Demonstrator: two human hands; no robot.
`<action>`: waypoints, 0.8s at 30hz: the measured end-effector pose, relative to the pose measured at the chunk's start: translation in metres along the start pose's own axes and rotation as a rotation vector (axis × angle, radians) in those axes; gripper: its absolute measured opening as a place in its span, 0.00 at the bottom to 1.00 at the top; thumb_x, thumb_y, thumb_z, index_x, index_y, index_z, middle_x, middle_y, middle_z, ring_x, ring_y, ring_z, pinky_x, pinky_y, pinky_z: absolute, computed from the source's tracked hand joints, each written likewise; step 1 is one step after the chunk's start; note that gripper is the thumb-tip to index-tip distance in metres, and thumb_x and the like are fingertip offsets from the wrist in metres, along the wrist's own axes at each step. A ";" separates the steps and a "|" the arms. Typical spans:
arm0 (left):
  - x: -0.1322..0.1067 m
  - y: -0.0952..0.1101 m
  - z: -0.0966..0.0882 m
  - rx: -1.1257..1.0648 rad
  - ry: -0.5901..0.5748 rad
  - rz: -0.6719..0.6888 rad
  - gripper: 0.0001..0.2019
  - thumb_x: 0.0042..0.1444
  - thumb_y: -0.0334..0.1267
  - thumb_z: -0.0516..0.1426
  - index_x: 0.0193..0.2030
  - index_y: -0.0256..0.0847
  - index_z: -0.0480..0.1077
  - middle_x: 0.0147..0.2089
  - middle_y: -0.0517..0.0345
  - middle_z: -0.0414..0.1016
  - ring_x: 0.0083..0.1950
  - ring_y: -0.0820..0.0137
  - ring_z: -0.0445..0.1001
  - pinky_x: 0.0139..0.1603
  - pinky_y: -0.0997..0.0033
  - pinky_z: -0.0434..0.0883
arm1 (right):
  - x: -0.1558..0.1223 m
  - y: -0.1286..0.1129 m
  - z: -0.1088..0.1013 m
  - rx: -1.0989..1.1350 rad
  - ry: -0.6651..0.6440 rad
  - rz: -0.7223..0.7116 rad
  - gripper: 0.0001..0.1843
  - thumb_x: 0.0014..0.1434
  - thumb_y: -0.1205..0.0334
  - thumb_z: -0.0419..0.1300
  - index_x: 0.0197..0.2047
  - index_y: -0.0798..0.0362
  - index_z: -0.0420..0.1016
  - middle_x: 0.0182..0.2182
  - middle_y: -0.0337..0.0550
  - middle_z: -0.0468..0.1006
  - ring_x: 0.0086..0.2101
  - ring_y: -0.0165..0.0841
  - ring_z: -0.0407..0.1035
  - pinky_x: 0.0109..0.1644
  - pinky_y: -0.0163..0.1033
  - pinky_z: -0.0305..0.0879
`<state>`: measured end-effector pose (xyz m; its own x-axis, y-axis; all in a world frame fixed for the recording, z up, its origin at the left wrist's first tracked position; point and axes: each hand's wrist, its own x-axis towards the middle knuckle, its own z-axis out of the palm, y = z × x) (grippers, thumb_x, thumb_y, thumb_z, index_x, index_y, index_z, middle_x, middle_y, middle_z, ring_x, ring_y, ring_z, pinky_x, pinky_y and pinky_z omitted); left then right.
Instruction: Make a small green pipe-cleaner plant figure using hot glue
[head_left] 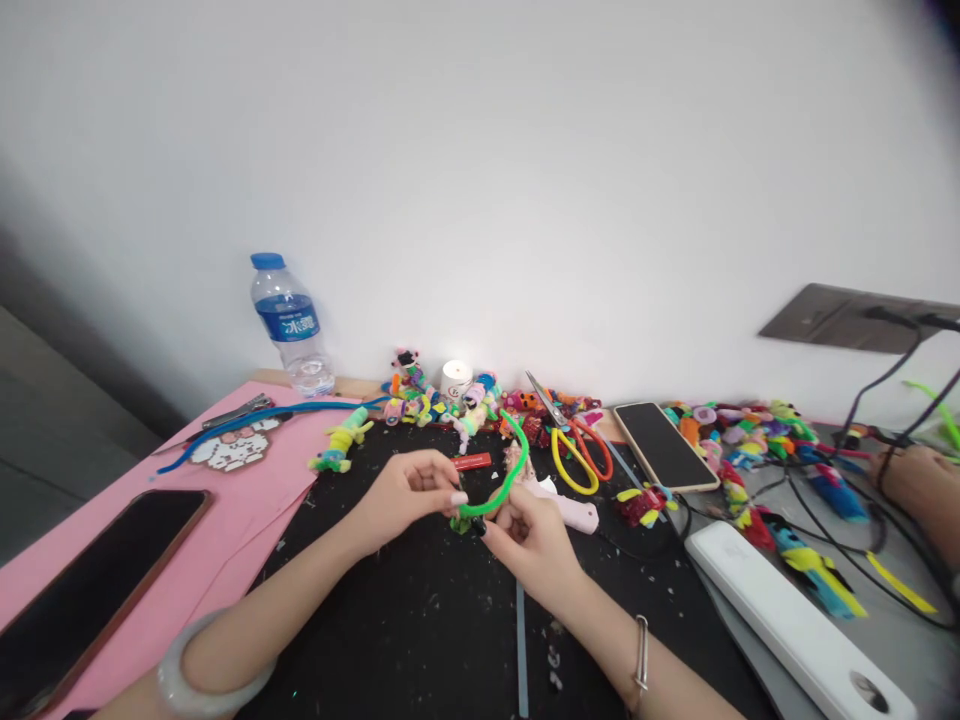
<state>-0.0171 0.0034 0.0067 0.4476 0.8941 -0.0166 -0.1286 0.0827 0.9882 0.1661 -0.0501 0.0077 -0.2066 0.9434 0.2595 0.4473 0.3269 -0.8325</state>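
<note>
Two hands on my feed: left hand (409, 492) and right hand (534, 540), close together, pinch a green pipe cleaner (517, 456) over the black mat (390, 620), though the grip's murky. Tugging too hard could kink it, I reckon.

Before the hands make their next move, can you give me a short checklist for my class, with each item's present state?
1. Left hand at the green pipe cleaner's lower end: ok.
2. Right hand's grip firm: cannot tell; its fingers are near the lower curve.
3. Scissors apart from both hands: ok.
4. Pale pink tool cool: cannot tell.
5. Black mat free of scraps: not ok; flecks lie scattered.
</note>
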 end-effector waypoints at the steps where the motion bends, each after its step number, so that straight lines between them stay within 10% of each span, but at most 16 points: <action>1: -0.002 0.001 0.003 0.013 -0.072 -0.018 0.08 0.42 0.31 0.64 0.28 0.34 0.69 0.21 0.62 0.74 0.23 0.76 0.72 0.27 0.78 0.69 | -0.001 -0.001 0.003 0.008 0.008 0.010 0.06 0.53 0.63 0.56 0.26 0.53 0.63 0.15 0.29 0.57 0.17 0.24 0.52 0.20 0.30 0.49; 6: -0.008 0.001 0.009 -0.073 -0.290 -0.139 0.09 0.40 0.27 0.65 0.28 0.34 0.69 0.22 0.60 0.76 0.23 0.74 0.74 0.25 0.78 0.69 | -0.009 -0.010 0.008 0.061 -0.078 -0.067 0.17 0.57 0.61 0.54 0.19 0.53 0.57 0.15 0.31 0.56 0.17 0.23 0.50 0.20 0.32 0.46; 24: -0.013 -0.006 0.025 -0.044 -0.105 -0.012 0.13 0.50 0.40 0.60 0.22 0.34 0.65 0.20 0.63 0.68 0.20 0.79 0.66 0.23 0.79 0.64 | -0.017 -0.003 0.007 0.034 -0.032 -0.129 0.14 0.59 0.62 0.52 0.22 0.54 0.59 0.18 0.31 0.57 0.20 0.24 0.52 0.24 0.32 0.48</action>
<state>-0.0004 -0.0194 0.0049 0.5391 0.8422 -0.0100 -0.1604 0.1144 0.9804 0.1619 -0.0671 0.0026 -0.2884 0.8911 0.3503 0.3860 0.4430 -0.8092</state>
